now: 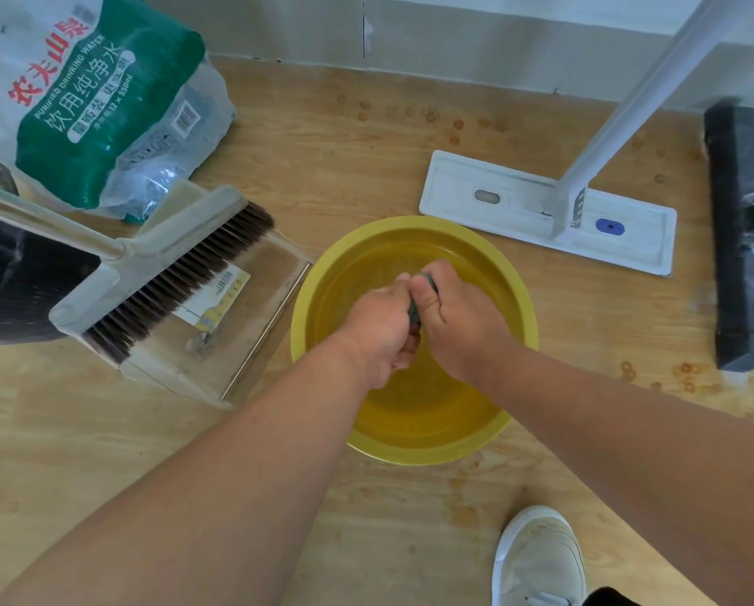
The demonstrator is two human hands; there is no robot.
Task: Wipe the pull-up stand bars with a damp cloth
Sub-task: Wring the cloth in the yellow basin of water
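A yellow basin with water stands on the wooden floor in the middle of the head view. Above it my left hand and my right hand are pressed together, both gripping a bunched grey-green cloth. Only a thin strip of the cloth shows between the fists. At the right edge lies a black foam-wrapped foot bar of the pull-up stand, with a black post joined to it by bolts.
A white flat mop lies behind the basin, its handle rising to the upper right. Left of the basin stand a broom and dustpan and a green pack of water bottles. A white shoe is at the bottom right.
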